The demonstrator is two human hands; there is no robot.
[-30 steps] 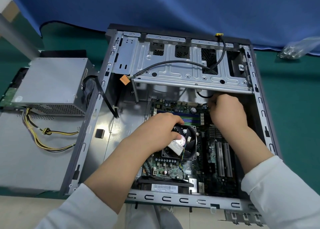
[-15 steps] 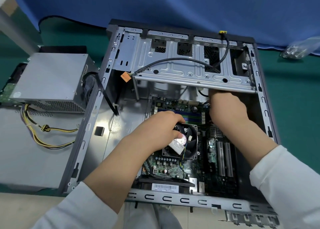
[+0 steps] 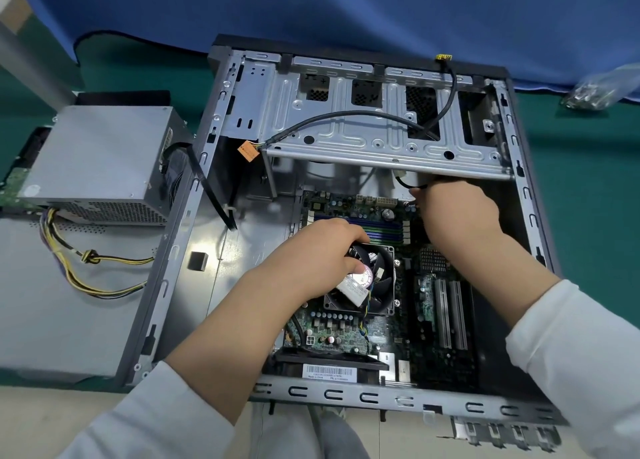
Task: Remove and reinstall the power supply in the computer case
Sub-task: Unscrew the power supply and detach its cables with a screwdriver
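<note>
The grey power supply (image 3: 100, 153) sits outside, to the left of the open computer case (image 3: 346, 394), and its yellow and black wires (image 3: 90, 257) trail over a grey side panel (image 3: 52, 302). My left hand (image 3: 311, 254) rests on the CPU fan (image 3: 381, 285), fingers curled round a white plug (image 3: 349, 290). My right hand (image 3: 453, 212) is at the motherboard's top edge, just under the drive cage (image 3: 346, 136). It pinches a black cable (image 3: 403, 183), and its fingertips are partly hidden.
A black cable with an orange connector (image 3: 247, 152) hangs off the drive cage's left end. A clear bag of small parts (image 3: 588, 94) lies at the back right on the green mat. Blue cloth covers the back of the table.
My right hand has moved up the motherboard to the edge under the drive cage. My left hand has stayed on the fan.
</note>
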